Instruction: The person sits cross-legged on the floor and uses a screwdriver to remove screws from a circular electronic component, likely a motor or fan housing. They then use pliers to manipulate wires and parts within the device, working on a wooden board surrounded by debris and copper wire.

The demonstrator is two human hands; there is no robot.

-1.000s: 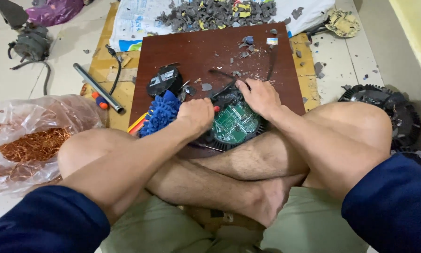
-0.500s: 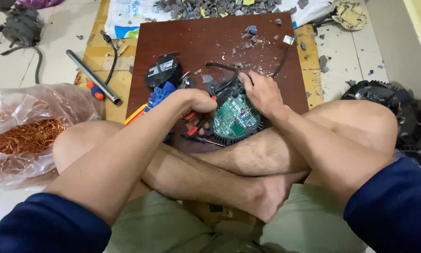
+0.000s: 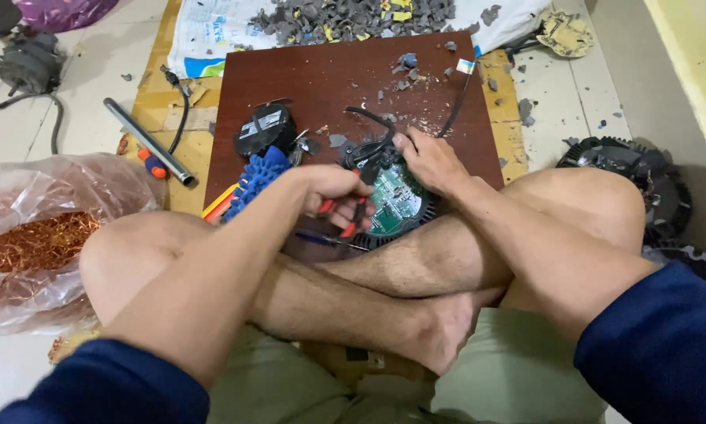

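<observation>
Mid-frame, my left hand fists the red-handled pliers while right hand fingers press the round circuit board unit steady on the brown board.

Pale tiled floor, grout lines visible, even light with soft shadows. Dark brown board lies at centre on flattened cardboard. Yellow wall at 2 o'clock. Grey rubble pile on a white sack at 12 o'clock. Clear plastic bag of copper wire at 9 o'clock. Metal pipe at 10 o'clock.
</observation>
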